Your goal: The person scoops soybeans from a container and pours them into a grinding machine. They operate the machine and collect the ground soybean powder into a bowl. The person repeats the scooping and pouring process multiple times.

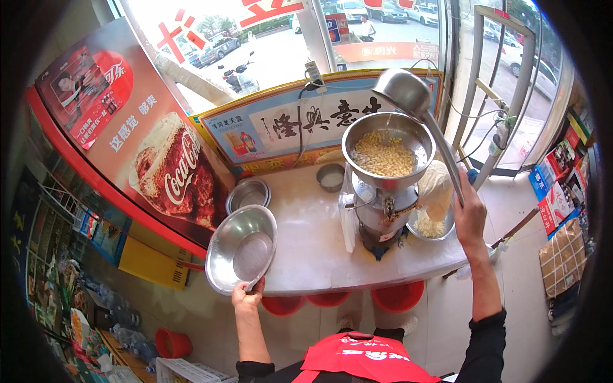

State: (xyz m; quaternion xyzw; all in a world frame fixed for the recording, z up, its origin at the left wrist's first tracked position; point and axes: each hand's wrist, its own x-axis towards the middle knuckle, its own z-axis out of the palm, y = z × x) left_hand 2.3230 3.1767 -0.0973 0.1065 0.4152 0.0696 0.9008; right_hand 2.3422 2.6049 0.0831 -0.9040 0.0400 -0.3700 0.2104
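Note:
My left hand (248, 296) grips the rim of a wide steel basin (256, 251), which is tilted over the table's left front edge and looks empty. With my right hand (469, 218) I hold the long handle of a large steel ladle (404, 91). The ladle's bowl is raised above the far rim of a grinder's steel hopper (352, 143), its inside turned away from view. Soaked yellow soybeans (383, 154) lie in the hopper. Below it stands the metal grinder body (378, 210). At its right, a pale cloth bag (435, 189) hangs over a bowl of pale pulp (428, 227).
Nested steel bowls (248, 194) and a small steel pot (330, 177) stand on the white-topped table (306, 239). A red Coca-Cola cooler (158, 143) borders its left side. Red tubs (397, 297) sit underneath. A power strip (313, 74) with cables hangs behind, near the window.

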